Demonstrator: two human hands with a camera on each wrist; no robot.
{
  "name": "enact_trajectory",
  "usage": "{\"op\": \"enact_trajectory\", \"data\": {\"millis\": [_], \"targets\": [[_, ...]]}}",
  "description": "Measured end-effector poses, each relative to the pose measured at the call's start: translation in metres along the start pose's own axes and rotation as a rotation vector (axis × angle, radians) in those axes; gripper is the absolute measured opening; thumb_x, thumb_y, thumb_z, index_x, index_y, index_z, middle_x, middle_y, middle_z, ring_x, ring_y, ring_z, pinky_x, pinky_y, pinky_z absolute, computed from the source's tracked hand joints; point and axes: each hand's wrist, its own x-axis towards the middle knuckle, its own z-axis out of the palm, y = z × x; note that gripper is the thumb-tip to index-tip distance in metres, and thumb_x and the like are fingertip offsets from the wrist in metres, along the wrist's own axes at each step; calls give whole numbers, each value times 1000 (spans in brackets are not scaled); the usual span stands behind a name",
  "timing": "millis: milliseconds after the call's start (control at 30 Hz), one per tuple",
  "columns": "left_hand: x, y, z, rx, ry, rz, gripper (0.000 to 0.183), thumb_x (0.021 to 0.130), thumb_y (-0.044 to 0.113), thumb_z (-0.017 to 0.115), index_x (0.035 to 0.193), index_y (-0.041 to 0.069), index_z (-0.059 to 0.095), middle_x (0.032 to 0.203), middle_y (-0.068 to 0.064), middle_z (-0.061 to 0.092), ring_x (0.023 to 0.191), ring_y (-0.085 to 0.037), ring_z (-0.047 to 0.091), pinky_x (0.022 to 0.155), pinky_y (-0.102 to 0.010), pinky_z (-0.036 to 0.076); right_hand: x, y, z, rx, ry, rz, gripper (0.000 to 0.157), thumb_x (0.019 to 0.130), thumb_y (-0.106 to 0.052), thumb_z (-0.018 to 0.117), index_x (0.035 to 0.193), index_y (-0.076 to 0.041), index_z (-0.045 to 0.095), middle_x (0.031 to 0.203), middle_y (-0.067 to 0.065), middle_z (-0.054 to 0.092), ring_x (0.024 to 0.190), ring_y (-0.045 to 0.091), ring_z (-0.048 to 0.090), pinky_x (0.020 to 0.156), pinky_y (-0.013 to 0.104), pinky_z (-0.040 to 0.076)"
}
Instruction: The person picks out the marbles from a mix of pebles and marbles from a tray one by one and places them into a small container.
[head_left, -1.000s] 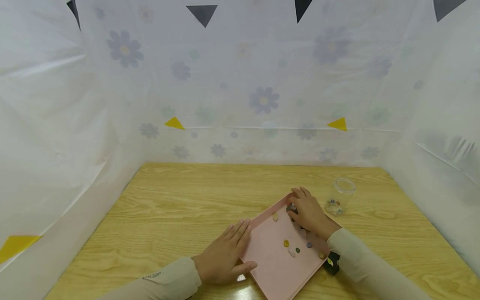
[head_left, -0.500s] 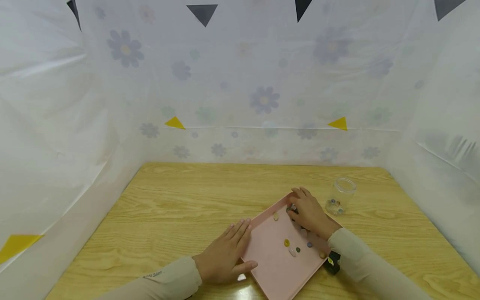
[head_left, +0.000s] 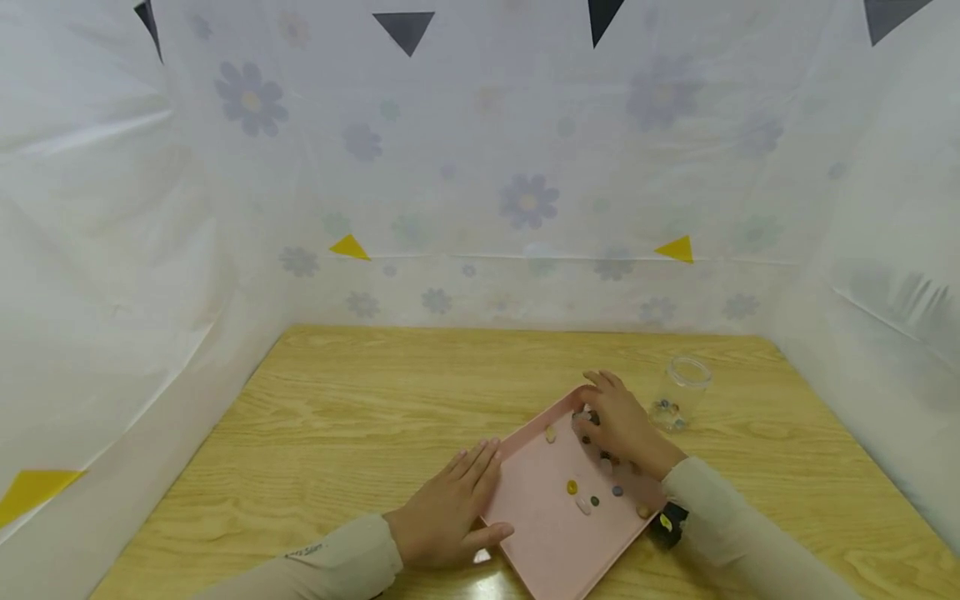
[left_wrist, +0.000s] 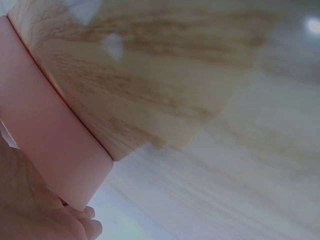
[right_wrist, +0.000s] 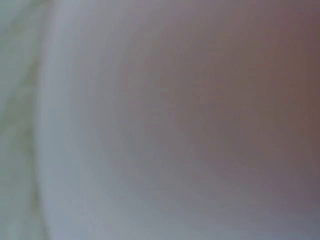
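Observation:
A pink tray (head_left: 547, 542) lies turned at an angle on the table, with several small polished stones in its right half. My left hand (head_left: 450, 504) rests with straight fingers along its left wall; the left wrist view shows the palm close to the outside wall of the tray (left_wrist: 55, 130). At the far corner my right hand (head_left: 622, 429) reaches over a cluster of stones (head_left: 585, 421), thumb inside; whether it pinches one I cannot tell. Nearer lie a yellow stone (head_left: 572, 487), a pale pink one (head_left: 582, 505) and a blue one (head_left: 617, 491). The right wrist view is a blur.
A clear glass jar (head_left: 688, 379) with several small stones in its bottom stands open just right of the tray. Beside the tray's right edge, under the right sleeve, is a black object (head_left: 667, 527). White flowered sheeting (head_left: 450, 167) encloses the wooden table (head_left: 360, 400).
My right hand has shifted very slightly at the far corner, baring a bit more of the stones under it. The left hand and the tray stay put.

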Motion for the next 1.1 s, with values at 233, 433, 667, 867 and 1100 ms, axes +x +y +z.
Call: {"op": "enact_trajectory", "data": {"millis": [233, 433, 667, 867, 1100], "targets": [[-1, 0, 0, 3, 12, 2, 83, 99, 60, 19, 150, -6, 17, 157, -22, 14, 146, -32, 15, 116, -47, 22, 0, -2, -32, -24, 77, -24, 10, 85, -13, 73, 94, -10, 69, 139, 28, 44, 131, 50, 34, 99, 64, 37], [0, -1, 0, 12, 22, 9, 83, 99, 59, 20, 150, -6, 18, 157, -23, 15, 145, -33, 17, 116, -47, 23, -4, 3, -61, 31, 173, -14, 10, 84, -11, 73, 92, -9, 68, 138, 28, 43, 130, 50, 33, 100, 67, 32], [0, 0, 1, 14, 26, 12, 83, 99, 59, 20, 150, -6, 18, 157, -23, 14, 145, -34, 17, 116, -47, 23, -16, 21, -81, 42, 293, -11, 12, 81, -7, 76, 90, -7, 68, 134, 31, 45, 124, 53, 37, 93, 70, 33], [-1, 0, 0, 13, 23, 10, 83, 99, 60, 20, 150, -6, 18, 157, -23, 14, 145, -33, 16, 116, -47, 23, -28, 35, -97, 45, 326, 53, 12, 83, -7, 73, 92, -2, 67, 135, 33, 44, 121, 57, 37, 90, 72, 33], [0, 0, 0, 23, 28, 11, 83, 99, 59, 20, 149, -7, 18, 157, -23, 15, 145, -33, 17, 116, -47, 23, -42, 61, -106, 28, 374, 139, 16, 86, -11, 70, 94, 2, 66, 133, 37, 44, 117, 60, 37, 90, 73, 30]]}}
